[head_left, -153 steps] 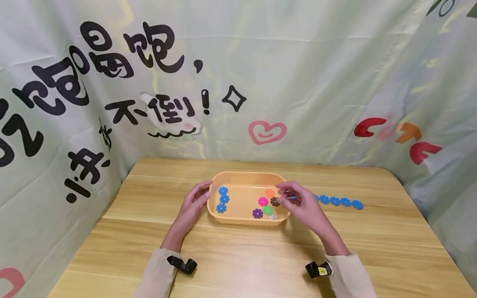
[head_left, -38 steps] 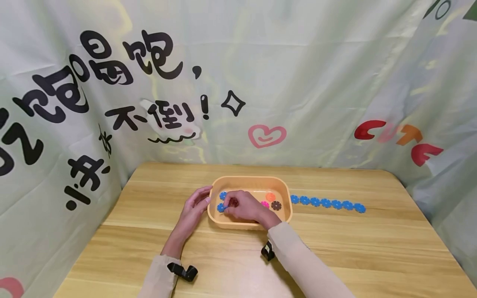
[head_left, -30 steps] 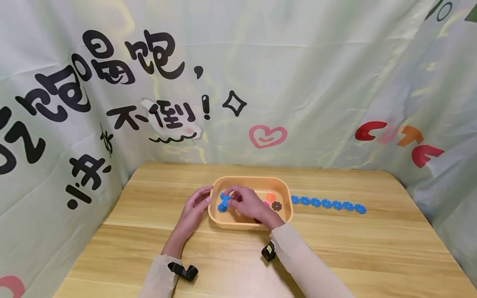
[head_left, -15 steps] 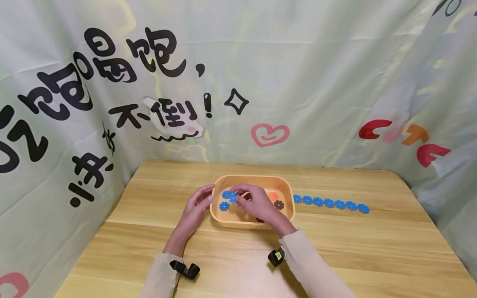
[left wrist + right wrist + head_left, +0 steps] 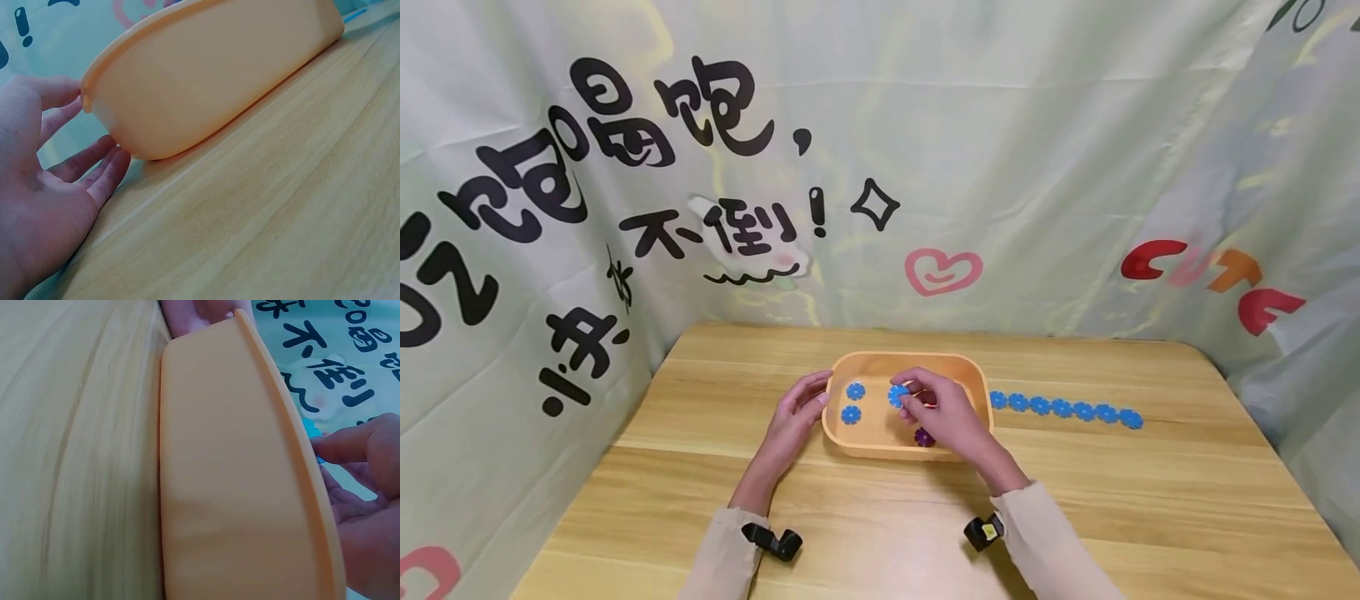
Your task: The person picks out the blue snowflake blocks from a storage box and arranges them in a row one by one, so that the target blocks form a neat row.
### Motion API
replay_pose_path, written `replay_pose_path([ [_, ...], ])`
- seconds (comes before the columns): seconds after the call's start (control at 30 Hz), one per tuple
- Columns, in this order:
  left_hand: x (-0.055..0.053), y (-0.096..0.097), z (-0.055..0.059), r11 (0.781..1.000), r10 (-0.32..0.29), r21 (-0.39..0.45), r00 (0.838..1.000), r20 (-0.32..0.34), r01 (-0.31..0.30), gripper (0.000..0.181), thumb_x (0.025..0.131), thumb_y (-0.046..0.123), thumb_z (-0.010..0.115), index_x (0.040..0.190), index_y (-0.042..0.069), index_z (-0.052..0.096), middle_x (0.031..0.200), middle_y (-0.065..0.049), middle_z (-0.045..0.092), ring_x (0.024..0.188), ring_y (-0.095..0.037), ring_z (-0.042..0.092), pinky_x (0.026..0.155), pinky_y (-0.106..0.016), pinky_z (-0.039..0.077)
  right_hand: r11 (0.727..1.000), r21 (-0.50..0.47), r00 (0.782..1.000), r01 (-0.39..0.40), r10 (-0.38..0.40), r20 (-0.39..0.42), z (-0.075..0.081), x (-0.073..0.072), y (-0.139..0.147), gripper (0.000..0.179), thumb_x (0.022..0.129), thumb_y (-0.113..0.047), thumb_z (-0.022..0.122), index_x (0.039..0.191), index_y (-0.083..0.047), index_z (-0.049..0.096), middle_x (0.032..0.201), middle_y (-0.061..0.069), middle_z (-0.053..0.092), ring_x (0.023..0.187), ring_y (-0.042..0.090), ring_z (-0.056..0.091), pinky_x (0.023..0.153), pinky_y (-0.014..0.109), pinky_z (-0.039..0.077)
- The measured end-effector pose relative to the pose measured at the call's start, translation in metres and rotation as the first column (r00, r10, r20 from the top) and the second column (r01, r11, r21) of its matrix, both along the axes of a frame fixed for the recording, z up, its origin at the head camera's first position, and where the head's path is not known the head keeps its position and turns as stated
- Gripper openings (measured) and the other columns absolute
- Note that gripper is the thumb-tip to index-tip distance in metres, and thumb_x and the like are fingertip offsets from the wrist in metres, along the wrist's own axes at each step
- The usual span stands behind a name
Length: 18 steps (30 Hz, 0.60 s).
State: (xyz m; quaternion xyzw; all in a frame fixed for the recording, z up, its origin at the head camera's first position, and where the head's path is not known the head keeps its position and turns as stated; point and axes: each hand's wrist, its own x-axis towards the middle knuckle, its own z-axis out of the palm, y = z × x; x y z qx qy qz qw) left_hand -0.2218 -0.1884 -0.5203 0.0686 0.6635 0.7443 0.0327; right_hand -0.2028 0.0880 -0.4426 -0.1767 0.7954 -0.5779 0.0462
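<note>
My right hand [image 5: 951,417] pinches a blue snowflake disc [image 5: 897,396] between thumb and fingers, above the inside of an orange plastic tray [image 5: 880,452]. In the right wrist view, the disc [image 5: 312,429] shows just past the tray rim. My left hand [image 5: 792,417] touches the tray's left end with relaxed fingers; in the left wrist view its fingertips [image 5: 115,165] meet the outer wall. Two blue discs [image 5: 851,414] lie inside at the left. A purple disc [image 5: 924,437] shows below the right hand, which hides much of the tray's right part.
A row of several blue discs [image 5: 1062,408] runs rightward across the wooden table [image 5: 865,525] from the tray's right end. A printed cloth [image 5: 1037,167] hangs behind the table. Black wrist cameras [image 5: 772,542] sit on both wrists.
My right hand went from the row's left end into the tray, picked up one of three blue discs and has moved rightward with it. My left hand stays at the tray's end.
</note>
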Motion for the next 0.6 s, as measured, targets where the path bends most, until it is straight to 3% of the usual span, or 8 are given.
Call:
replay_pose_path([
  [0.3,0.000,0.000,0.001,1.000,0.006,-0.020,1.000,-0.004,-0.006,0.041,0.103,0.025,0.064,0.142,0.014,0.057,0.146,-0.010,0.053,0.136,-0.027,0.049,0.105,-0.031,0.049,1.000,0.021,1.000,0.021,-0.021,0.007,0.007,0.008,0.014,0.037,0.094,0.003,0.071,0.129,-0.007,0.068,0.101,0.011,0.064,0.093,0.033,0.072,0.074,0.044,0.062],
  [0.6,0.000,0.000,0.001,0.999,-0.003,-0.034,1.000,-0.007,0.003,0.040,0.104,0.025,0.061,0.143,0.016,0.057,0.145,-0.009,0.053,0.134,-0.026,0.050,0.103,-0.033,0.051,0.998,0.047,0.999,0.049,-0.048,-0.016,0.006,0.014,0.030,0.041,0.090,0.002,0.076,0.129,-0.008,0.068,0.104,0.009,0.065,0.093,0.022,0.067,0.076,0.027,0.059],
])
